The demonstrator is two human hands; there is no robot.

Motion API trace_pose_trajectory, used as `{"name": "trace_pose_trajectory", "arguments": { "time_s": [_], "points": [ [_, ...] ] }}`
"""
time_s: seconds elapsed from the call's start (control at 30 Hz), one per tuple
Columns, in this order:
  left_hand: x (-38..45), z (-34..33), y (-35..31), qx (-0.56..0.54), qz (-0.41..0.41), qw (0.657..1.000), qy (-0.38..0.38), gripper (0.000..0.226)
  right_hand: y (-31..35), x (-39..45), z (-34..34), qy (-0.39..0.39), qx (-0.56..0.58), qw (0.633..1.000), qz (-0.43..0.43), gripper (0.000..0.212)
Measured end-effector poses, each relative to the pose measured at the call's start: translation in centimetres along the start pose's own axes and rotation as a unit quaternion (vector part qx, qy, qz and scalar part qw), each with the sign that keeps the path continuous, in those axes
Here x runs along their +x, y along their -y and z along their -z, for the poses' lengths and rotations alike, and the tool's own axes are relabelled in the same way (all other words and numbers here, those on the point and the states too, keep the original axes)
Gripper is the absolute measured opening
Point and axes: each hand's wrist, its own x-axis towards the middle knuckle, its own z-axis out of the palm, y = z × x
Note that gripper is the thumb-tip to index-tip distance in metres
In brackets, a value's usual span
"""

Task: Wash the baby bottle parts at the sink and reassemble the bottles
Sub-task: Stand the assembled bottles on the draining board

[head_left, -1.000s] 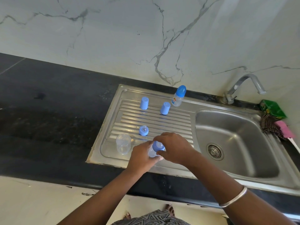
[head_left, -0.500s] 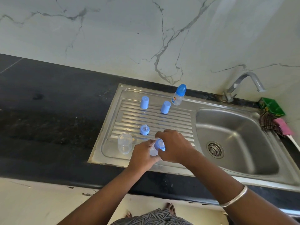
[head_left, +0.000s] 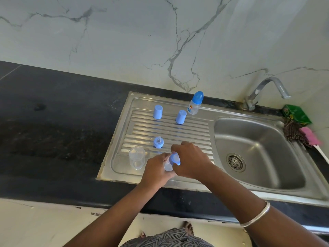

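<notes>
Holding: both hands meet over the front edge of the drainboard [head_left: 160, 129], at about 6 o'clock on the ribbed steel.
Left hand: the left hand [head_left: 156, 171] is clenched around the clear body of a small bottle [head_left: 168, 166], gripping it from the 9 o'clock side.
Right hand: the right hand [head_left: 191, 162] closes over the blue collar [head_left: 174, 158] on top of that bottle, fingers curled around it from the 3 o'clock side; a silver bangle [head_left: 256, 215] sits on that wrist.
Bottle in hand: tilted, only a slice of its clear body and blue top shows between the two hands.
Open bottle: an empty clear bottle [head_left: 137, 159] with no top stands upright at 9 o'clock of the hands, just beside the left hand, apart from it.
Teat and ring: a blue ring with a clear teat [head_left: 158, 142] stands on the ribs at 11 o'clock of the hands.
Caps: two blue caps stand on the far ribs, one [head_left: 157, 111] at 11 o'clock and one [head_left: 181, 117] at 12 o'clock, apart from each other.
Finished bottle: a capped bottle [head_left: 195, 105] stands at the back rim, at 1 o'clock, near the wall.
Basin: the sink bowl [head_left: 258, 139] lies at 3 o'clock of the hands, its drain [head_left: 235, 161] bare.
Tap: the tap [head_left: 263, 91] rises behind the bowl at 2 o'clock.
Far corner: a green box [head_left: 296, 114], a dark scrubber [head_left: 292, 130] and a pink sponge [head_left: 309, 135] crowd the right rim.
Counter: black stone counter [head_left: 53, 122] stretches off to 9 o'clock.
</notes>
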Motion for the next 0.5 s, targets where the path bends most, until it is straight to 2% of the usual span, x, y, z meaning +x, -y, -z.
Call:
{"name": "trace_pose_trajectory", "arguments": {
  "time_s": [0.03, 0.17, 0.3, 0.4, 0.43, 0.5],
  "points": [
    [0.0, 0.01, -0.05, -0.004, 0.004, 1.0, 0.003, 0.045, 0.04, 0.14, -0.08, -0.008, -0.013, 1.0, -0.014, 0.02],
    [0.09, 0.11, -0.07, -0.023, 0.03, 0.999, 0.012, 0.038, -0.17, 0.43, -0.5, -0.034, -0.033, 0.998, -0.049, 0.05],
    [0.17, -0.03, 0.22, -0.01, 0.009, 1.0, 0.008, 0.05, -0.29, 0.08, -0.31, -0.009, -0.021, 1.0, 0.018, 0.037],
    [0.08, -0.04, 0.23, -0.004, 0.001, 1.0, 0.004, 0.05, -0.2, 0.14, -0.38, -0.008, -0.014, 1.0, 0.011, 0.02],
    [0.07, -0.05, 0.18, -0.003, 0.001, 1.0, 0.004, 0.048, -0.16, 0.22, -0.41, -0.015, -0.023, 1.0, -0.005, 0.023],
    [0.1, -0.03, 0.15, -0.013, 0.009, 1.0, 0.005, 0.045, -0.32, 0.43, -0.41, -0.026, -0.043, 0.998, -0.04, 0.043]
  ]
}}
